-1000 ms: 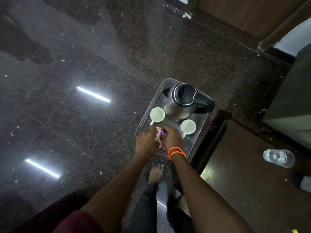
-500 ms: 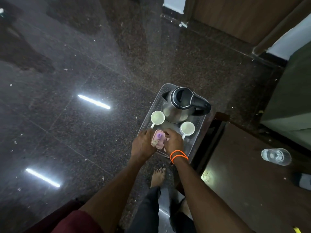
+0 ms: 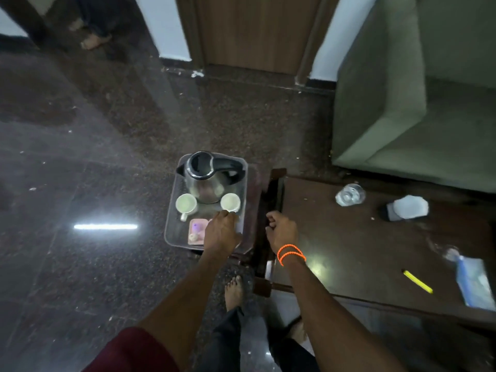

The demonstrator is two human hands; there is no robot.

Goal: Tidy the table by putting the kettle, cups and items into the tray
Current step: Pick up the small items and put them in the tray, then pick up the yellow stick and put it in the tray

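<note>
A big green sofa [image 3: 408, 84] sits at the back on the right, next to a brown wooden door [image 3: 249, 30]. In front of the sofa is a dark brown table [image 3: 362, 237]. Just left of the table is a clear plastic tray [image 3: 171, 224], and the things to tidy are inside it. It rests on something low and dark by the table's edge, but what that is cannot be made out. The shiny kettle [image 3: 208, 181] with its black lid stands at the far end of the tray. Two white cups sit side by side in front of it, the left cup [image 3: 185, 204] and the right cup [image 3: 230, 202]. A small pink item [image 3: 197, 230] lies at the near end of the tray, close to the left cup. The left hand [image 3: 221, 232] is over the near right part of the tray, with its fingertips right by the right cup; whether it holds anything cannot be told. The right hand [image 3: 281, 232] is off the tray, by the table's left edge, with its fingers loosely curled and nothing in them. It has orange bands [image 3: 291, 253] on the wrist. On the table are a clear bottle [image 3: 350, 194], a white packet [image 3: 409, 208], a blue and white packet [image 3: 475, 280] and a yellow pen [image 3: 417, 281].
</note>
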